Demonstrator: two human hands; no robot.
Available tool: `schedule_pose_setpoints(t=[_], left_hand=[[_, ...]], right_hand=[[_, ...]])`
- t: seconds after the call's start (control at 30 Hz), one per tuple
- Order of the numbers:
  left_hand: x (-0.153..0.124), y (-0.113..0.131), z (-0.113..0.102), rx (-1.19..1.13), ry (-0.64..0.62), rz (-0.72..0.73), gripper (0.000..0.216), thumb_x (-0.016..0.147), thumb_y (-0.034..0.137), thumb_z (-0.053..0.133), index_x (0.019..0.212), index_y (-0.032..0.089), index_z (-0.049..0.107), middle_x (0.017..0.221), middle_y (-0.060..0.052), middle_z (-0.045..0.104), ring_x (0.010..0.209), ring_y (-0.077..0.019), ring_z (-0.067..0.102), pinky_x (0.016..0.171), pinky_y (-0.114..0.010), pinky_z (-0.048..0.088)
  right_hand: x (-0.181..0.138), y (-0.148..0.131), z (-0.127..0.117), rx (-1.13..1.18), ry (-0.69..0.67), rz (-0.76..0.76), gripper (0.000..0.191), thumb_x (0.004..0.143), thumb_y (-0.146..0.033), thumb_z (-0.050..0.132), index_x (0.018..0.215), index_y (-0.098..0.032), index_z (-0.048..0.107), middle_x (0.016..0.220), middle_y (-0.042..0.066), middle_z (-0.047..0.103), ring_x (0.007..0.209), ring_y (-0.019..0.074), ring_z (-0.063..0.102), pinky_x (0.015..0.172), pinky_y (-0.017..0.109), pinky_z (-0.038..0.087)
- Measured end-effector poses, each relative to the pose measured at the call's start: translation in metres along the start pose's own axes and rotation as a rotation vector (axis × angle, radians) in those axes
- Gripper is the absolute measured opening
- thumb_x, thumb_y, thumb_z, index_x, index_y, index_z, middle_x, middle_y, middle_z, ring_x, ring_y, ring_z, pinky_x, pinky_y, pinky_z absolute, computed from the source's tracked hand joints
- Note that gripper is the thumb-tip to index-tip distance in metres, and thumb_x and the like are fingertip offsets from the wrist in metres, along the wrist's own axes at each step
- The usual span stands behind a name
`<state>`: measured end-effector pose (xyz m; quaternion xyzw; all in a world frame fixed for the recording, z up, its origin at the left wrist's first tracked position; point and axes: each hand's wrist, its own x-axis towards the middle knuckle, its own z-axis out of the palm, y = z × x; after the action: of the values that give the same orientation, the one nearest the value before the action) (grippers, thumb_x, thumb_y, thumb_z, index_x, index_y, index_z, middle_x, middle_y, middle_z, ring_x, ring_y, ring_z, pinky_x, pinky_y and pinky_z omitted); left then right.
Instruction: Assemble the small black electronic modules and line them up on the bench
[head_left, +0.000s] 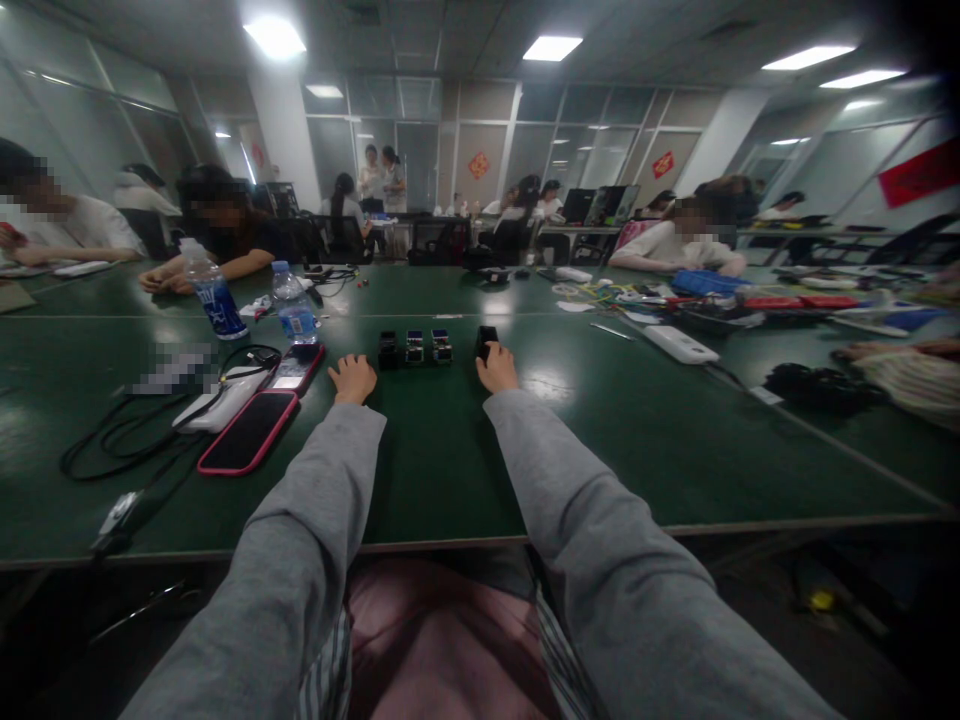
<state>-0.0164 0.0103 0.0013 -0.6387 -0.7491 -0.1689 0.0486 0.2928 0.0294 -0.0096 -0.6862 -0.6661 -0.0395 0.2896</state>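
My left hand (pixel 353 379) rests on the green table (pixel 442 450) with its fingers spread and nothing in it. Just beyond its fingertips, to the right, begins a short row of small devices. First comes a black block (pixel 388 349); beside it stand two little modules, a left one (pixel 415 346) and a right one (pixel 442 346), each with a dark screen on top. Farther right, my right hand (pixel 498 369) has its fingers closed on a small black box (pixel 486 336). The box stands on the table, its lower part partly covered by the fingers.
To the left lie a pink-edged phone (pixel 249 432), another phone (pixel 298 367), a white power bank (pixel 221 402) and black cables. Two bottles stand behind: a large one (pixel 214 290) and a smaller one (pixel 293 302). Rightward are a white power strip (pixel 681 345) and tangled wires. People sit around.
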Motion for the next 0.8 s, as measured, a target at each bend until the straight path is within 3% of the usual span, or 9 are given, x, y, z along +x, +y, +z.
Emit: schedule_pose_setpoints(t=[0.27,0.43,0.8], left_hand=[[0.001,0.000,0.000,0.003,-0.014,-0.013,0.043,0.094,0.023,0.033,0.129,0.016,0.057,0.139,-0.019,0.052,0.130,-0.0346,0.044,0.106,-0.059,0.033],[-0.001,0.002,-0.005,0.013,-0.032,-0.018,0.044,0.094,0.022,0.032,0.129,0.015,0.056,0.140,-0.018,0.051,0.131,-0.0341,0.042,0.107,-0.058,0.033],[-0.001,0.000,-0.002,-0.001,-0.007,-0.016,0.044,0.093,0.022,0.033,0.129,0.014,0.058,0.138,-0.020,0.052,0.130,-0.0348,0.043,0.105,-0.060,0.034]], right_hand=[[-0.002,-0.004,-0.007,-0.054,0.037,0.013,0.051,0.095,-0.031,0.046,0.145,-0.019,0.042,0.131,0.021,0.044,0.117,0.0332,0.045,0.097,0.046,0.039],[-0.006,-0.009,-0.013,-0.108,-0.005,-0.092,0.050,0.097,-0.031,0.047,0.147,-0.030,0.043,0.148,0.016,0.031,0.129,0.0346,0.038,0.103,0.050,0.037],[-0.007,-0.008,-0.011,-0.124,-0.055,-0.131,0.046,0.098,-0.031,0.044,0.144,-0.027,0.049,0.154,0.016,0.026,0.134,0.0335,0.040,0.105,0.048,0.041]])
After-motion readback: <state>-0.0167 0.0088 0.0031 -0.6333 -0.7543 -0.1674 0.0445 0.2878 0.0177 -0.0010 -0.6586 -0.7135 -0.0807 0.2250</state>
